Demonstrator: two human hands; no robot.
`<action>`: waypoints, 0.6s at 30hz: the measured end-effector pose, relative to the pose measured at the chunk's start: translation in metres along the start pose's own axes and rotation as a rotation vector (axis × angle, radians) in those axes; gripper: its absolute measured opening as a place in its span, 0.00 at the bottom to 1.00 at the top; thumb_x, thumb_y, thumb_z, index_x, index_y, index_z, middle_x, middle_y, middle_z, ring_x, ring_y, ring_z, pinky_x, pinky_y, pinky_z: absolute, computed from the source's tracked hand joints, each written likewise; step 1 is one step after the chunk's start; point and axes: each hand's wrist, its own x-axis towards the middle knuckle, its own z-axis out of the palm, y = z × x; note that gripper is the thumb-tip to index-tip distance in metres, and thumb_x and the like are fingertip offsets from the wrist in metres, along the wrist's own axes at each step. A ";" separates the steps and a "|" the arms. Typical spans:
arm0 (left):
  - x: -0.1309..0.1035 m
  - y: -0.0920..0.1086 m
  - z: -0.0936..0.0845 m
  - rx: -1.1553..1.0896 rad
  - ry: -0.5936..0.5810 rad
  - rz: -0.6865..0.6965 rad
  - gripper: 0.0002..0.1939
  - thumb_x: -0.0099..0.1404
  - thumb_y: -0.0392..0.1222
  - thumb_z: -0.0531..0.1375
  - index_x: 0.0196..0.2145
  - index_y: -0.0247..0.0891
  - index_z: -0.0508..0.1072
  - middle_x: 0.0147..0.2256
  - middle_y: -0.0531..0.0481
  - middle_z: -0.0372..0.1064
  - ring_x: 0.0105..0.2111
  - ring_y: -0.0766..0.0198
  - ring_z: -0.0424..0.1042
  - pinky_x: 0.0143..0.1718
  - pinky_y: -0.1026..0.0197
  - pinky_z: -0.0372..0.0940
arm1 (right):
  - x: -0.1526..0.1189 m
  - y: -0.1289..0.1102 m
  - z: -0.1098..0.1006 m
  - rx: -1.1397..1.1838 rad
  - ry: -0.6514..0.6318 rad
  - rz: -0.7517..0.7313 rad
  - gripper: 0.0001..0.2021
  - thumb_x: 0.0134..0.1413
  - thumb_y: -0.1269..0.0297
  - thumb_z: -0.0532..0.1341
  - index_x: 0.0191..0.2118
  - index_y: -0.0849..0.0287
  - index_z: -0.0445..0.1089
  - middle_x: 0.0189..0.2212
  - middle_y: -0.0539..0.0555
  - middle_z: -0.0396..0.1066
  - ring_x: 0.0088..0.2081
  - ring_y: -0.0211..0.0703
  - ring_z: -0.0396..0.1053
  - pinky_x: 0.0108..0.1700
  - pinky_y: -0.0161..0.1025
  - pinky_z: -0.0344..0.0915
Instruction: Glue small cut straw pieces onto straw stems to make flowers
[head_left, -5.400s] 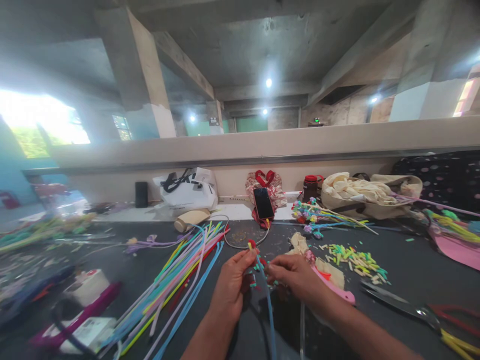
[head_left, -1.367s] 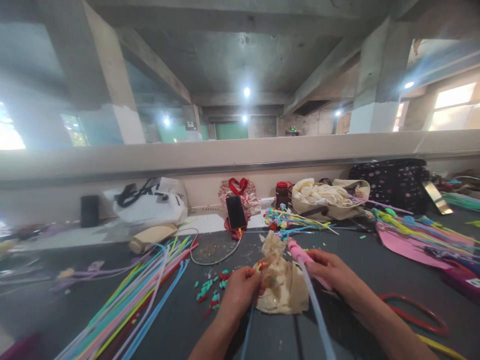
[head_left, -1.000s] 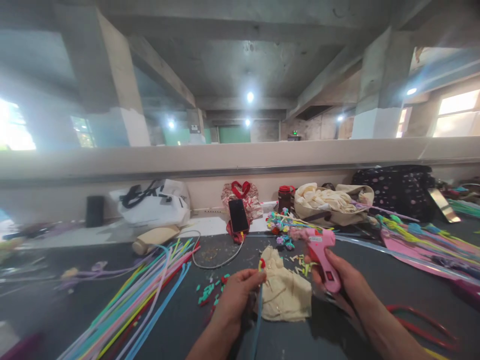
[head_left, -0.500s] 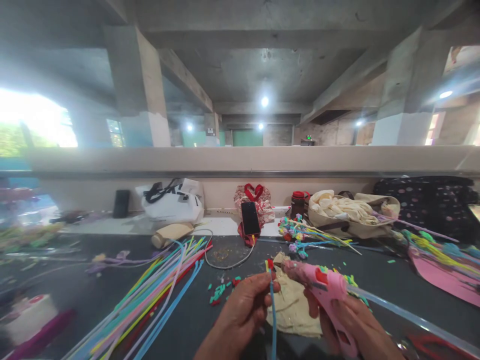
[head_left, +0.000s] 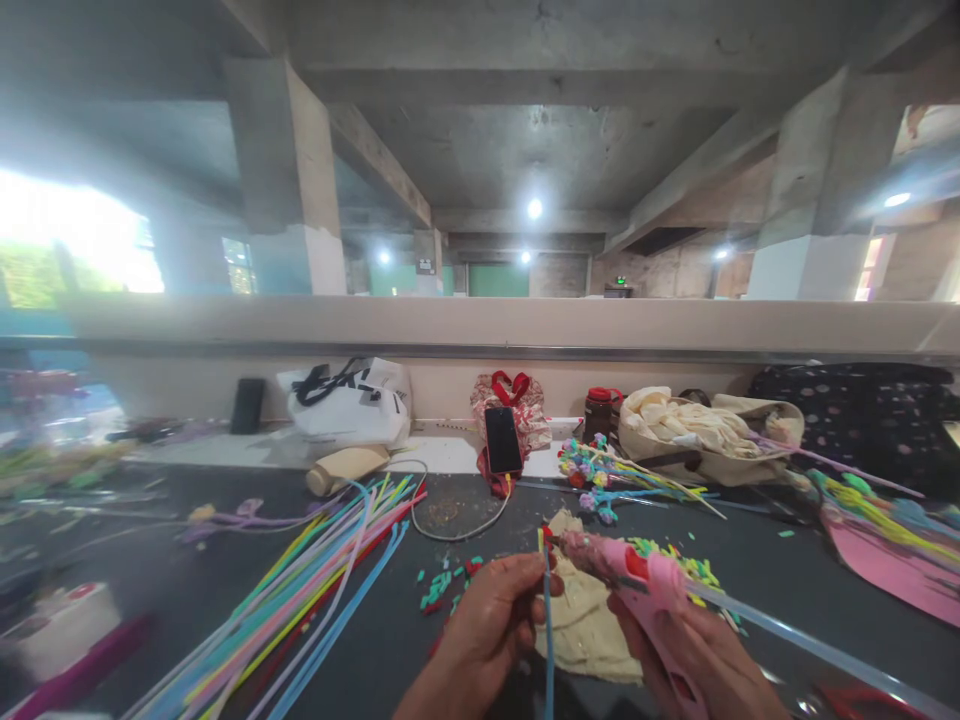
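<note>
At the lower centre of the frame, a left hand [head_left: 495,612] pinches a blue stem [head_left: 549,640] with a red and yellow tip [head_left: 542,540]. At lower right, a right hand [head_left: 697,640] is wrapped around a pink glue gun [head_left: 619,560], its nozzle pointing left at the tip; whether they touch is unclear. A cream cloth [head_left: 589,625] lies below on the dark counter [head_left: 799,575].

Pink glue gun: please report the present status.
Left hand holds blue stem. Right hand grips pink glue gun, nozzle close to stem's red tip. Nothing seen between; cream cloth below.
</note>
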 end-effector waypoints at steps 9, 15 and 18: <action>0.001 -0.002 -0.003 0.058 -0.002 0.067 0.08 0.49 0.39 0.61 0.21 0.29 0.70 0.16 0.53 0.64 0.10 0.79 0.54 0.10 0.75 0.46 | 0.004 0.001 0.004 0.051 -0.082 -0.014 0.27 0.42 0.37 0.50 0.19 0.60 0.63 0.13 0.46 0.51 0.17 0.32 0.47 0.18 0.31 0.45; 0.001 0.000 -0.003 0.085 0.053 0.068 0.10 0.47 0.41 0.62 0.21 0.29 0.69 0.16 0.53 0.64 0.11 0.79 0.55 0.11 0.74 0.46 | 0.005 0.004 0.007 0.059 -0.086 -0.016 0.26 0.43 0.38 0.50 0.17 0.60 0.59 0.13 0.46 0.49 0.17 0.32 0.46 0.19 0.31 0.42; 0.000 0.001 -0.001 0.101 0.070 0.074 0.11 0.46 0.42 0.62 0.21 0.29 0.69 0.16 0.54 0.63 0.11 0.79 0.55 0.11 0.75 0.44 | 0.005 0.003 0.006 0.032 -0.090 -0.036 0.27 0.42 0.37 0.50 0.17 0.60 0.59 0.13 0.46 0.49 0.17 0.31 0.45 0.18 0.31 0.45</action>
